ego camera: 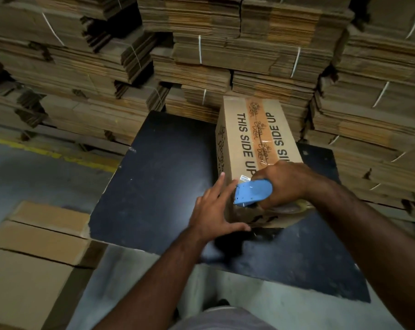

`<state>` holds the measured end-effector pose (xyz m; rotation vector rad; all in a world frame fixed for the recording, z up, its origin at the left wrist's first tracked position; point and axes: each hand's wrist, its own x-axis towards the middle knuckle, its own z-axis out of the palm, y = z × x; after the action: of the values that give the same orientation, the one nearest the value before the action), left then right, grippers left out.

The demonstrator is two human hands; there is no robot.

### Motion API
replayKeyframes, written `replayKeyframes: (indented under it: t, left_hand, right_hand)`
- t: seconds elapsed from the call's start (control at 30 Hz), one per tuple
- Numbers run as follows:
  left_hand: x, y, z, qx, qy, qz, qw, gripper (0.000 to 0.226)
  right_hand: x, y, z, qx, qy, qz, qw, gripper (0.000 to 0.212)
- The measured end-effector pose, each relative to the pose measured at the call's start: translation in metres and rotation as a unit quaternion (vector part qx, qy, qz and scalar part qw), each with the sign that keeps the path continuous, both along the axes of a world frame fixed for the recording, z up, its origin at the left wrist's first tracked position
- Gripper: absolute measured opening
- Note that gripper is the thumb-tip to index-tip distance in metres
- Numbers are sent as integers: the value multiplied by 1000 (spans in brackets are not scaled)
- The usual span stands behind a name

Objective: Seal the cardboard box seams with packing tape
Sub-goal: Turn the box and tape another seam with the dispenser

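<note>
The right hand [283, 184] grip wraps the tape dispenser [252, 192] at the cardboard box [235, 144] near edge; the taped seam [258, 129] extends lengthwise away. The left hand [213, 208], fingers spread, braces beside it.

Dark table top with one box on it

A black, scuffed table [158, 177] carries a printed cardboard box [239, 148] at its far right part; the box's near end stands back from the table's front edge.
</note>
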<state>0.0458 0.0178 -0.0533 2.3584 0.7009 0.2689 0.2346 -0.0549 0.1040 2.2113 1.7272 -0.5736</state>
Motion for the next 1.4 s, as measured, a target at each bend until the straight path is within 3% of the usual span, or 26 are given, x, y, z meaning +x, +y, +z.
replayKeyframes:
  t: [0.1,0.23,0.37,0.43,0.53,0.67,0.73,0.9,1.1,1.4]
  left_hand:
    - [15,4,2,13,49,8,999,122]
    - [21,11,-2,81,81,24,993,106]
    - [6,28,-3,151,60,38,986,96]
    - [-7,51,-1,178,59,30,982,96]
    - [-22,84,12,198,131,7,971,100]
    - [-31,106,19,179,170,-9,969,103]
    - [-32,105,19,167,153,-15,974,107]
    - [-22,78,2,149,-27,2,988,101]
    - [-21,89,-3,173,35,18,984,94]
    - [-33,116,3,206,58,-9,977,91]
  right_hand:
    - [5,-7,0,1,15,-3,1000,58]
    - [11,-13,-3,1,17,-4,1000,66]
    - [7,-8,-5,19,41,-13,999,73]
    - [-6,6,-6,39,51,-9,998,71]
    - [-30,28,-5,53,61,-17,997,65]
    - [-50,46,-4,59,44,-19,997,63]
    - [-56,50,-2,56,30,-16,998,62]
    - [-59,48,-3,46,4,-14,999,62]
    - [-47,35,-5,68,6,-10,998,66]
    - [-42,41,0,82,7,-15,997,66]
